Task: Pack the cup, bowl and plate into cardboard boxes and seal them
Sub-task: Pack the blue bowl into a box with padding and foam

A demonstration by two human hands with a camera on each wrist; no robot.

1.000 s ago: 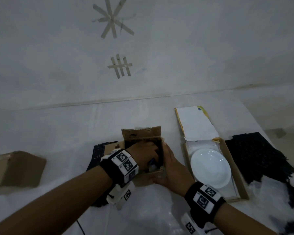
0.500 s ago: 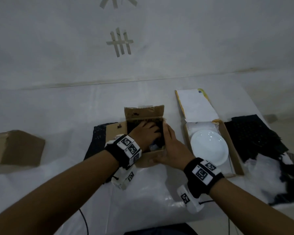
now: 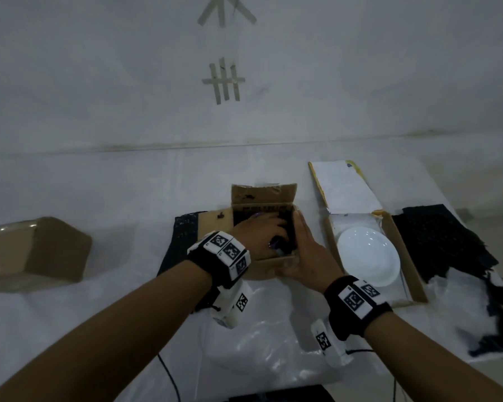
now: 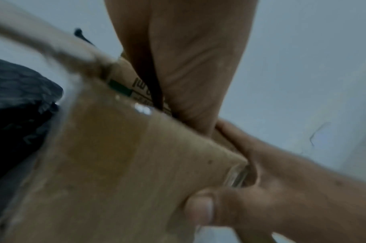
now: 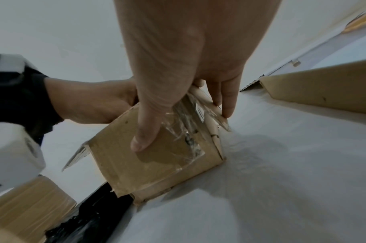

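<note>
A small brown cardboard box (image 3: 263,195) stands open in the middle of the white table. My left hand (image 3: 259,233) reaches down into it; its fingers are hidden in the dark inside, and something small and pale shows by the thumb. My right hand (image 3: 305,250) grips the box's near right corner. In the right wrist view its thumb (image 5: 144,139) presses the taped front wall (image 5: 157,164) and its fingers lie along the side. A white plate (image 3: 368,256) lies in a flat open box (image 3: 404,256) to the right. No bowl shows.
A closed brown box (image 3: 32,253) sits at the far left. Black netting (image 3: 439,242) lies to the right of the plate's box, and dark cloth (image 3: 183,236) lies under the small box's left side. Clear plastic wrap (image 3: 262,343) covers the table's near edge.
Both hands stay on the small box, the left one still inside it. The head view has tilted, so the boxes sit higher in the picture than one second ago.
</note>
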